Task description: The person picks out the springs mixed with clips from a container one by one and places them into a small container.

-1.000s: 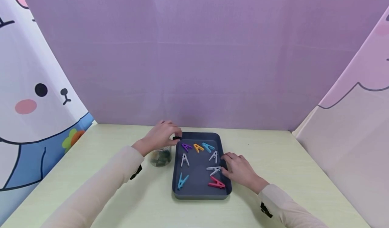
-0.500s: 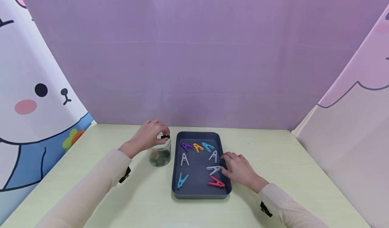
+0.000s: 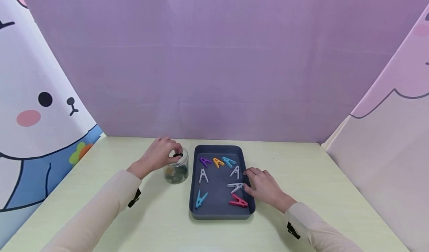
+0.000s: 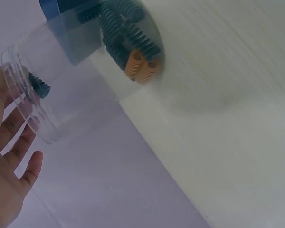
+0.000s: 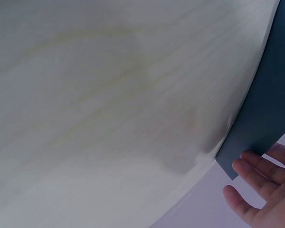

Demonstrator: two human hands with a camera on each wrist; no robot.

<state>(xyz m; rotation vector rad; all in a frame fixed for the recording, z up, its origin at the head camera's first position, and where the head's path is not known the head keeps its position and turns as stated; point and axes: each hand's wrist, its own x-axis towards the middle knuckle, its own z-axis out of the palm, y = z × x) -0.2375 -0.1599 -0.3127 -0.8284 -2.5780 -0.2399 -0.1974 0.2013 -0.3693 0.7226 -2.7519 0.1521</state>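
My left hand pinches a dark coil spring over the mouth of a clear jar. In the left wrist view, that spring shows through the jar's clear plastic near its rim. Several dark green springs and a couple of orange springs lie at the jar's bottom. My right hand holds the right side of a dark grey tray, thumb over the rim. Against the tray's outer wall its fingers show in the right wrist view.
Inside the tray lie several clothespins: purple, orange, light blue, white and red. The jar stands just left of the tray on the pale table. A purple cloth hangs behind.
My left hand has moved left from the tray's back left corner to the jar, carrying the spring, then slightly down. The right hand has stayed at the tray.
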